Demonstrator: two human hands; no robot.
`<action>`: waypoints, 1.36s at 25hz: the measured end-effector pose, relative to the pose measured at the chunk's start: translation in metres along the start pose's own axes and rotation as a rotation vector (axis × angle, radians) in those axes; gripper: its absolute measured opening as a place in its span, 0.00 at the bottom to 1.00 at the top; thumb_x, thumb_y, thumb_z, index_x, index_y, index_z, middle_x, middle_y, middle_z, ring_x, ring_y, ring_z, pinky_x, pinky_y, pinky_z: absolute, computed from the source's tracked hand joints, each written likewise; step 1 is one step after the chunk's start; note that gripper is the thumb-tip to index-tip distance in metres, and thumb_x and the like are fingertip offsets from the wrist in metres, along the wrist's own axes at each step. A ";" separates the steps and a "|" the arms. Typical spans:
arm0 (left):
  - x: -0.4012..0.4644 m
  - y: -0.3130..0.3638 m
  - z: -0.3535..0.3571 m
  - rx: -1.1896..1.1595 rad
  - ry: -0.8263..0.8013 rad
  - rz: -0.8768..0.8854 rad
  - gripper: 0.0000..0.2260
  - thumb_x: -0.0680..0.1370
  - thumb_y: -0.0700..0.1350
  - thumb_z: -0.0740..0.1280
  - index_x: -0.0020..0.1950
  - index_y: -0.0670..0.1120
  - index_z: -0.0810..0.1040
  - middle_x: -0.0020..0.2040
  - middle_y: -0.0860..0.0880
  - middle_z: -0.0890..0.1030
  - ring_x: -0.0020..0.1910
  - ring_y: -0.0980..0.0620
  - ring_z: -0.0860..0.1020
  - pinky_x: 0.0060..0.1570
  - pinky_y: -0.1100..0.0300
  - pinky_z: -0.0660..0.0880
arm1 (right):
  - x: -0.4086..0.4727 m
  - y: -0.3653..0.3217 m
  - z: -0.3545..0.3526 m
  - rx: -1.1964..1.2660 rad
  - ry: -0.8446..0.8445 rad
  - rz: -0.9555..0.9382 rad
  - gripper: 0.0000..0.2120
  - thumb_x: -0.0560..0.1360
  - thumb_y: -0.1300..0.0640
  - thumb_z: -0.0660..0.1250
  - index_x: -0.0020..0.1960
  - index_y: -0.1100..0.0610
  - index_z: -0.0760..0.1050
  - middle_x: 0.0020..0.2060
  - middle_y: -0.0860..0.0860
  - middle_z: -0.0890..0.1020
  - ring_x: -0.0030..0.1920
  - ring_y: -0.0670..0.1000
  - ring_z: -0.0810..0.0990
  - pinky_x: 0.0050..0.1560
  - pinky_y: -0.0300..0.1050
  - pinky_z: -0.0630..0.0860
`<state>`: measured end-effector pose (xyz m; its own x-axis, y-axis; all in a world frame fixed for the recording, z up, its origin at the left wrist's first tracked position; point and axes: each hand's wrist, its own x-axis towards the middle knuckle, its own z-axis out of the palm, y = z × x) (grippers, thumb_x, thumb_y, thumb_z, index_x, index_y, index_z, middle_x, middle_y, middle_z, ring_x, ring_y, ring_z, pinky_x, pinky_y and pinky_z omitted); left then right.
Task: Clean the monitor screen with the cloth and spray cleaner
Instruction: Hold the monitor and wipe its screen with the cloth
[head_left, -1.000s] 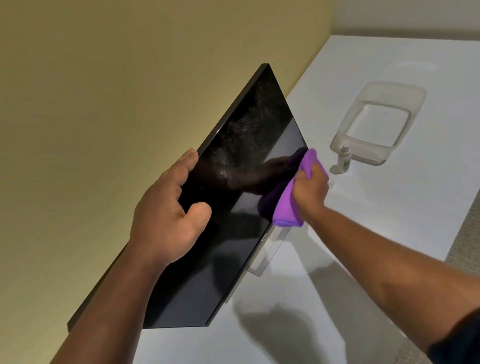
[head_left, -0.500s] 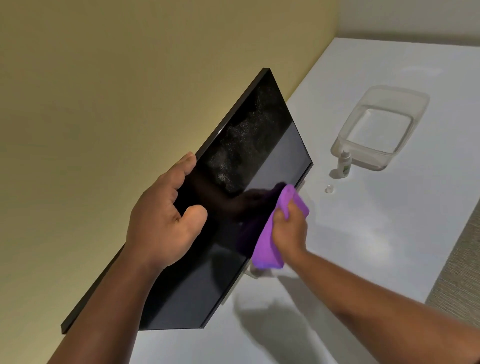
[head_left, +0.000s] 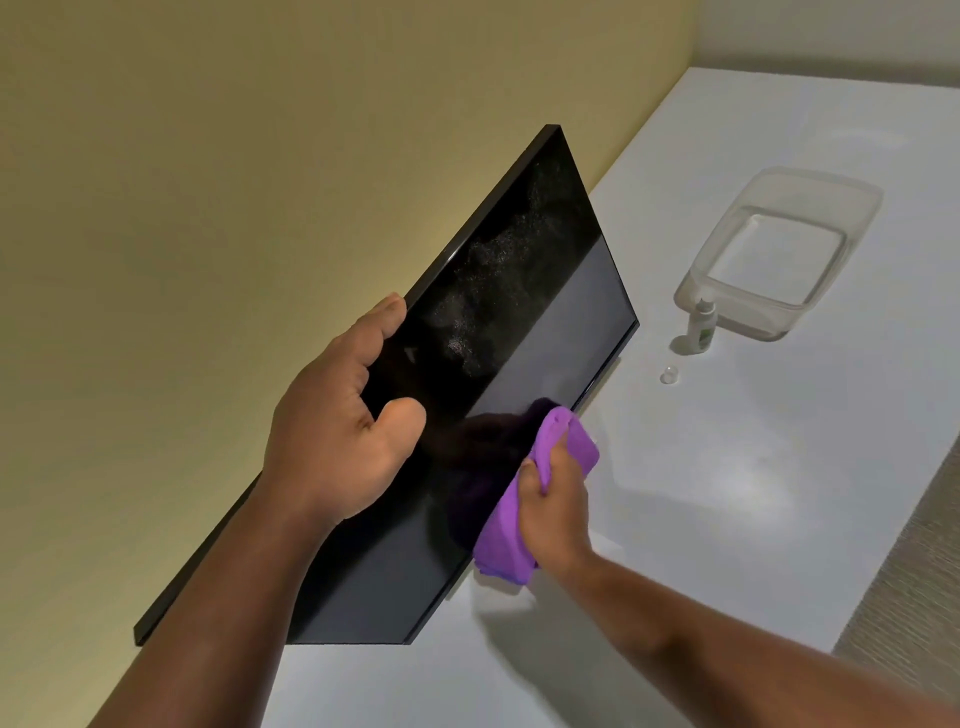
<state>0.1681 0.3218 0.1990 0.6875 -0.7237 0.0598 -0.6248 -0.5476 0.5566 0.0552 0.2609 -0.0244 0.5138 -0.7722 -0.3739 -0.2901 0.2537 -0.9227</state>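
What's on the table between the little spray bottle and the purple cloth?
In the head view, a tiny clear cap lies on the white table between the spray bottle and the purple cloth; the rest is bare tabletop.

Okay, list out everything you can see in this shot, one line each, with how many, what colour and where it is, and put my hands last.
monitor: one, black, tilted, standing on the table by the wall, spray specks on its upper screen
cloth: one, purple, pressed against the screen near its lower edge
spray bottle: one, small, clear with a green label, upright on the table beside the tub
cap: one, small, clear, on the table near the bottle
tub: one, clear plastic, far side of the table
table: one, white
wall: yellowish, behind the monitor
left hand: grips the monitor's upper edge
right hand: holds the cloth
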 end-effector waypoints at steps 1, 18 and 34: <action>0.000 -0.001 0.000 -0.001 0.003 0.002 0.37 0.67 0.46 0.62 0.79 0.57 0.68 0.77 0.64 0.68 0.76 0.68 0.64 0.75 0.62 0.64 | 0.006 -0.004 -0.004 0.007 0.011 0.010 0.09 0.84 0.60 0.60 0.45 0.53 0.65 0.41 0.56 0.73 0.41 0.52 0.76 0.35 0.36 0.71; 0.001 -0.003 -0.001 -0.019 -0.029 -0.011 0.39 0.64 0.56 0.59 0.78 0.61 0.67 0.76 0.66 0.68 0.75 0.68 0.65 0.74 0.60 0.65 | 0.102 -0.075 -0.040 0.049 0.234 -0.105 0.23 0.82 0.54 0.58 0.77 0.54 0.65 0.59 0.50 0.79 0.60 0.51 0.79 0.61 0.50 0.77; -0.001 0.003 -0.004 -0.046 -0.032 -0.017 0.37 0.67 0.44 0.62 0.79 0.55 0.68 0.77 0.62 0.69 0.76 0.63 0.66 0.71 0.63 0.65 | -0.003 -0.040 0.006 0.139 -0.100 -0.432 0.21 0.79 0.60 0.63 0.69 0.47 0.64 0.52 0.34 0.75 0.49 0.42 0.77 0.47 0.32 0.72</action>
<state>0.1670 0.3221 0.2042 0.6851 -0.7281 0.0241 -0.5951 -0.5402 0.5950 0.0701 0.2570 0.0129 0.6411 -0.7661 0.0463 0.0751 0.0026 -0.9972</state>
